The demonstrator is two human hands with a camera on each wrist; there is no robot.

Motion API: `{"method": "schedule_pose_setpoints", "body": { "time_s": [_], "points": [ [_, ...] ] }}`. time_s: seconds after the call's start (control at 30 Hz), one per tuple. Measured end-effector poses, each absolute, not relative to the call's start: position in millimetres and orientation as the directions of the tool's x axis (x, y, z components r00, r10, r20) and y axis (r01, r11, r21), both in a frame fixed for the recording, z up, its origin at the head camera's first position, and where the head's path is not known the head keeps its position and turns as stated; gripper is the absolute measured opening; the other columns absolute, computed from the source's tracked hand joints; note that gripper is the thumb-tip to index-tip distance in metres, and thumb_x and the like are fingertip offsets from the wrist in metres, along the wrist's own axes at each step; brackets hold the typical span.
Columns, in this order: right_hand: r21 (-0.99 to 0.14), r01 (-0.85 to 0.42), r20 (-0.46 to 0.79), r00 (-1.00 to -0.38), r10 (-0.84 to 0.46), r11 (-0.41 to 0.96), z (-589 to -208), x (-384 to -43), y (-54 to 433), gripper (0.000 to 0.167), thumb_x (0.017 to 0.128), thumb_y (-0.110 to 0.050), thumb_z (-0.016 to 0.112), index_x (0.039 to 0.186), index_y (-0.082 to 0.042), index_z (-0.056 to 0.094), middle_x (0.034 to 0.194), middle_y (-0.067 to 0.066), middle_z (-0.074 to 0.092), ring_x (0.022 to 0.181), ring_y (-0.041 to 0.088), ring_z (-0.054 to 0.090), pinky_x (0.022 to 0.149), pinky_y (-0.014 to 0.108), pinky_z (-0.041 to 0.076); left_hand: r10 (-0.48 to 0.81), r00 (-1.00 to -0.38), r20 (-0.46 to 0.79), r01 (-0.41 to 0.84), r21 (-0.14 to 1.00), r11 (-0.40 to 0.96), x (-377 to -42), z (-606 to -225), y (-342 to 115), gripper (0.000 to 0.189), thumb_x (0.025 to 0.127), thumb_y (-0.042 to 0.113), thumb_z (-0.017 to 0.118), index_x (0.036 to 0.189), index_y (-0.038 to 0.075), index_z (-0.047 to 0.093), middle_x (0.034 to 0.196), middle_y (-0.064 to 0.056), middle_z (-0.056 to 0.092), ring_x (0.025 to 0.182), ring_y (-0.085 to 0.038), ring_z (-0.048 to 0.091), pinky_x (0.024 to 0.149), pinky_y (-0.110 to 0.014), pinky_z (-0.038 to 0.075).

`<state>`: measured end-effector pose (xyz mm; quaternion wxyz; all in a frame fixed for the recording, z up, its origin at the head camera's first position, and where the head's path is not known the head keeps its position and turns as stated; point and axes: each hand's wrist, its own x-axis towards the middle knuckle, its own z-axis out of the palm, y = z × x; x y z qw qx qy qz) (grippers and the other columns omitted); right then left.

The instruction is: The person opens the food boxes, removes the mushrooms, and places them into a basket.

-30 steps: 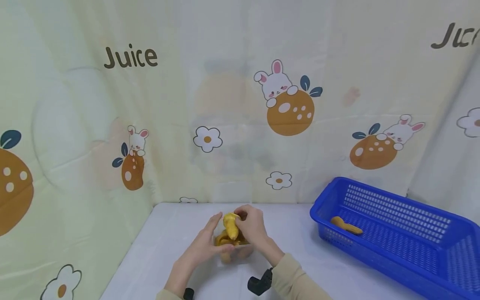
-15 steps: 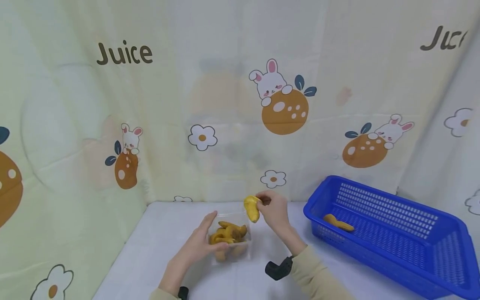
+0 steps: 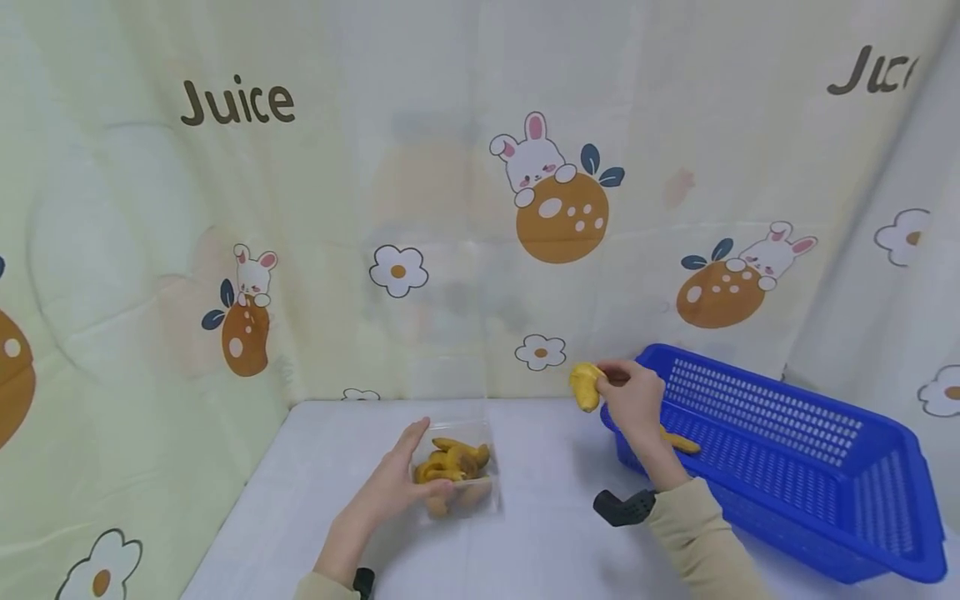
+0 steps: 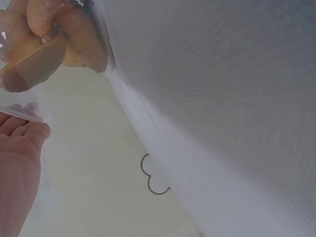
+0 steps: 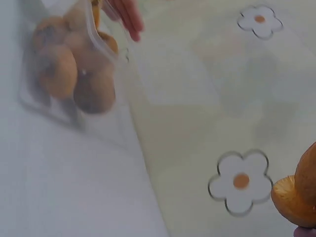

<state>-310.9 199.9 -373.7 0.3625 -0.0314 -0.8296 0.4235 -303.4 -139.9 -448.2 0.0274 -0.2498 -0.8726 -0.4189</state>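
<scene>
My right hand (image 3: 637, 404) pinches a yellow-brown mushroom (image 3: 586, 387) between thumb and fingers, held up at the near left corner of the blue basket (image 3: 832, 417). In the right wrist view, part of this mushroom (image 5: 306, 190) shows at the right edge, with a rounded cap and a ribbed paler part. My left hand (image 3: 393, 475) holds a clear plastic box (image 3: 491, 500) by its left side, thumb at the front and fingers at the back. Several similar mushrooms (image 3: 453, 462) lie heaped in the box. Through its wall, the left wrist view shows rounded mushrooms (image 4: 81, 37).
One mushroom (image 3: 681, 441) lies in the basket's left end, partly behind my right forearm. A white cloth covers the table (image 3: 547, 500). A printed curtain (image 3: 450, 208) hangs behind it. Dark wrist devices (image 3: 624, 507) sit at both sleeves.
My right hand has lifted the mushroom out of the box and carried it rightward to the basket's edge. My left hand has stayed on the box. The head view has shifted slightly right.
</scene>
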Motion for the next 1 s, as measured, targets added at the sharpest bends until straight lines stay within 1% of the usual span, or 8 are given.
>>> {"method": "schedule_pose_setpoints", "body": {
  "time_s": [0.17, 0.2, 0.23, 0.37, 0.47, 0.7, 0.8, 1.0],
  "points": [
    [-0.759, -0.177, 0.526, -0.734, 0.429, 0.627, -379.0, -307.1, 230.2, 0.019, 0.083, 0.002, 0.064, 0.101, 0.008, 0.066, 0.092, 0.022, 0.065, 0.080, 0.031, 0.061, 0.069, 0.038, 0.054, 0.406, -0.875, 0.263, 0.461, 0.708, 0.535, -304.3, -447.5, -141.8, 0.099, 0.072, 0.048, 0.074, 0.148, 0.013, 0.020, 0.151, -0.014, 0.019, 0.134, -0.037, 0.021, 0.104, -0.055, 0.023],
    [-0.767, -0.161, 0.514, -0.734, 0.444, 0.621, -380.5, -306.5, 234.9, 0.020, 0.083, 0.002, 0.064, 0.101, 0.008, 0.065, 0.092, 0.023, 0.064, 0.081, 0.032, 0.061, 0.071, 0.042, 0.053, 0.404, -0.876, 0.264, 0.460, 0.708, 0.536, -304.2, -447.2, -142.1, 0.099, 0.072, 0.047, 0.074, 0.148, 0.013, 0.020, 0.151, -0.014, 0.019, 0.134, -0.037, 0.021, 0.104, -0.055, 0.023],
    [-0.773, -0.148, 0.503, -0.735, 0.455, 0.616, -382.4, -306.1, 239.5, 0.019, 0.083, 0.002, 0.063, 0.101, 0.009, 0.065, 0.093, 0.024, 0.064, 0.082, 0.033, 0.060, 0.072, 0.043, 0.053, 0.403, -0.876, 0.266, 0.461, 0.706, 0.538, -304.4, -447.3, -142.5, 0.099, 0.072, 0.047, 0.074, 0.148, 0.013, 0.020, 0.150, -0.014, 0.019, 0.133, -0.037, 0.021, 0.104, -0.055, 0.023],
    [-0.788, -0.096, 0.463, -0.743, 0.483, 0.608, -391.3, -304.8, 253.8, 0.019, 0.085, 0.003, 0.060, 0.102, 0.012, 0.062, 0.096, 0.027, 0.061, 0.086, 0.036, 0.056, 0.079, 0.047, 0.048, 0.401, -0.874, 0.273, 0.466, 0.701, 0.539, -304.9, -447.8, -143.4, 0.100, 0.072, 0.047, 0.075, 0.148, 0.011, 0.020, 0.150, -0.014, 0.019, 0.134, -0.037, 0.021, 0.104, -0.054, 0.023],
    [-0.782, -0.067, 0.451, -0.747, 0.489, 0.620, -396.9, -303.3, 261.2, 0.019, 0.085, 0.003, 0.058, 0.102, 0.012, 0.062, 0.096, 0.027, 0.060, 0.087, 0.036, 0.054, 0.079, 0.048, 0.046, 0.401, -0.874, 0.273, 0.466, 0.703, 0.537, -304.6, -448.0, -143.8, 0.100, 0.072, 0.047, 0.075, 0.148, 0.010, 0.020, 0.150, -0.014, 0.020, 0.134, -0.037, 0.021, 0.104, -0.054, 0.023],
    [-0.747, -0.015, 0.459, -0.734, 0.500, 0.664, -401.4, -299.2, 271.4, 0.015, 0.082, 0.005, 0.060, 0.093, 0.014, 0.063, 0.086, 0.027, 0.060, 0.081, 0.037, 0.054, 0.067, 0.045, 0.047, 0.415, -0.866, 0.279, 0.480, 0.699, 0.530, -304.4, -447.2, -142.4, 0.099, 0.073, 0.047, 0.074, 0.148, 0.011, 0.021, 0.150, -0.015, 0.020, 0.133, -0.037, 0.022, 0.104, -0.055, 0.023],
    [-0.737, 0.008, 0.457, -0.731, 0.507, 0.676, -402.6, -298.8, 273.7, 0.013, 0.080, 0.004, 0.061, 0.089, 0.013, 0.064, 0.082, 0.025, 0.061, 0.079, 0.036, 0.055, 0.064, 0.044, 0.046, 0.418, -0.864, 0.280, 0.482, 0.698, 0.529, -304.0, -446.6, -141.5, 0.099, 0.073, 0.046, 0.074, 0.148, 0.011, 0.020, 0.150, -0.015, 0.020, 0.133, -0.037, 0.022, 0.104, -0.054, 0.024],
    [-0.735, 0.013, 0.464, -0.720, 0.517, 0.678, -404.4, -299.4, 276.7, 0.015, 0.082, 0.002, 0.060, 0.093, 0.012, 0.065, 0.085, 0.025, 0.061, 0.079, 0.035, 0.055, 0.063, 0.043, 0.048, 0.419, -0.865, 0.277, 0.480, 0.700, 0.529, -303.4, -446.8, -140.2, 0.100, 0.072, 0.048, 0.075, 0.148, 0.011, 0.021, 0.150, -0.014, 0.020, 0.133, -0.037, 0.023, 0.104, -0.053, 0.024]
  ]
}}
